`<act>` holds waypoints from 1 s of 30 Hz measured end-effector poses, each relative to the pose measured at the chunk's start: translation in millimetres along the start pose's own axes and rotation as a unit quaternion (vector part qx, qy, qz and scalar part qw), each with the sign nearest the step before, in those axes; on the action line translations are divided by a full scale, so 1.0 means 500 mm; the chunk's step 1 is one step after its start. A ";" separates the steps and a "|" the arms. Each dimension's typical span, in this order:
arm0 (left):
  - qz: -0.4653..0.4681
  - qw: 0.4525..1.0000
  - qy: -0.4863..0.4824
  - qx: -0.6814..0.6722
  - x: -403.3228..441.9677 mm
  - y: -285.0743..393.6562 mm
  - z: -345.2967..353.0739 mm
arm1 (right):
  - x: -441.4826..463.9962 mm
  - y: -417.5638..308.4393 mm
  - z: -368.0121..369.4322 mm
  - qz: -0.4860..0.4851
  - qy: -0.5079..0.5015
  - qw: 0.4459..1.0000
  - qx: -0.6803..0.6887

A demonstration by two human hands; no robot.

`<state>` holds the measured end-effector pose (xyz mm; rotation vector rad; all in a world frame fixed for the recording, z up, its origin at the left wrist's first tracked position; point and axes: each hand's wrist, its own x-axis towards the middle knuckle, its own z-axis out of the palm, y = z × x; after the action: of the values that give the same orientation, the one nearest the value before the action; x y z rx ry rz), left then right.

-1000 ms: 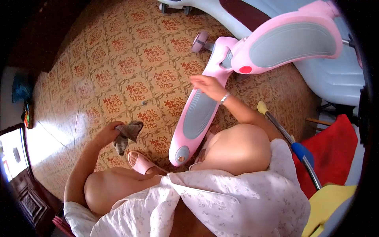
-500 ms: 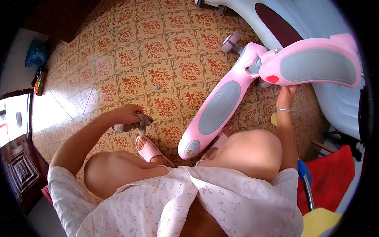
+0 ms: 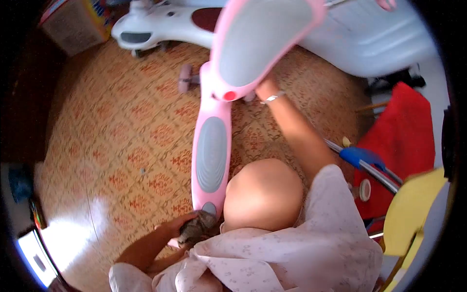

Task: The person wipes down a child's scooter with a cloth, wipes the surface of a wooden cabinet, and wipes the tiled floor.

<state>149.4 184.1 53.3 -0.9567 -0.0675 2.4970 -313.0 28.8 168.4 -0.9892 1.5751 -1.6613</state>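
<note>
A pink and grey child's scooter (image 3: 198, 160) stands on the floor in front of me, its grey footboard pointing towards me. Its wide seat (image 3: 265, 44) rises at the far end, beside a red button. My right hand (image 3: 265, 86) grips the underside of this seat, its fingers partly hidden behind it. In my left hand (image 3: 176, 225) is a bunched grey-brown rag (image 3: 198, 228), which lies against the near end of the footboard. Whether the rag presses on the scooter or just overlaps it, I cannot tell.
A white ride-on toy (image 3: 165, 27) and a large pale inflatable-looking object (image 3: 360, 39) stand behind the scooter. On the right are a red cloth (image 3: 404, 131) and a yellow chair (image 3: 413, 209) with metal tubes. A cardboard box (image 3: 75, 29) sits at the far left.
My left hand has brought the rag from beside the scooter to the footboard's near end. My view has turned right, and the seat now appears higher and further left, still held by my right hand.
</note>
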 end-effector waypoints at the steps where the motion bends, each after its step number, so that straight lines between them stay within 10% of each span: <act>1: -0.002 1.000 0.026 -0.001 0.009 -0.003 -0.002 | 0.010 0.000 0.013 0.005 0.003 1.000 0.002; 13: 0.075 0.987 0.102 -0.100 0.076 -0.075 -0.074 | 0.000 0.006 0.049 0.010 -0.023 0.999 0.024; 30: -0.006 0.970 0.135 0.202 -0.001 -0.089 -0.047 | -0.151 -0.102 -0.040 -0.057 -0.150 0.980 0.118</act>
<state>182.8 220.7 44.8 -1.0946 0.4992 2.2199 -288.8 107.8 212.1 -1.1574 1.1167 -1.6402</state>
